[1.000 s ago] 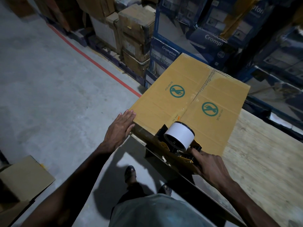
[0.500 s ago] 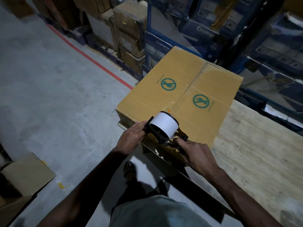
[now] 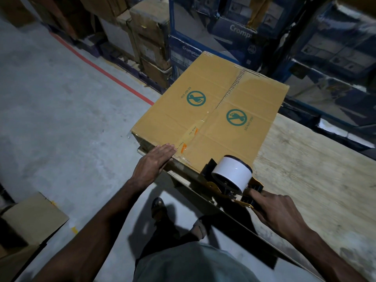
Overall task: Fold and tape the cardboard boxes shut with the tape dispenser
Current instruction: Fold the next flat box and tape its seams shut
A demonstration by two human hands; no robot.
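Now the right grip [image 3: 278, 212], nearest the desk's front edge, is curled round the handle of the tape dispenser [image 3: 232, 176]. Half a second ago the dispenser sat on the centre seam; it now stands by the near right corner of the cardboard box [image 3: 219, 143], off the seam. The left grip [image 3: 154, 161], which was up against the dispenser, lies spread and flat on the box's near edge, just beside the end of the tape strip [image 3: 193, 133]. I judge that the strip has been cut and is being smoothed down. The box rests at the left end of the desk [image 3: 315, 169], flaps folded shut. Orange print on the tape is too small to read. Each flap carries a green "DO NOT STEP" symbol [image 3: 196, 98]. Beyond, a blue carton [image 3: 190, 50] reads "Crompton".
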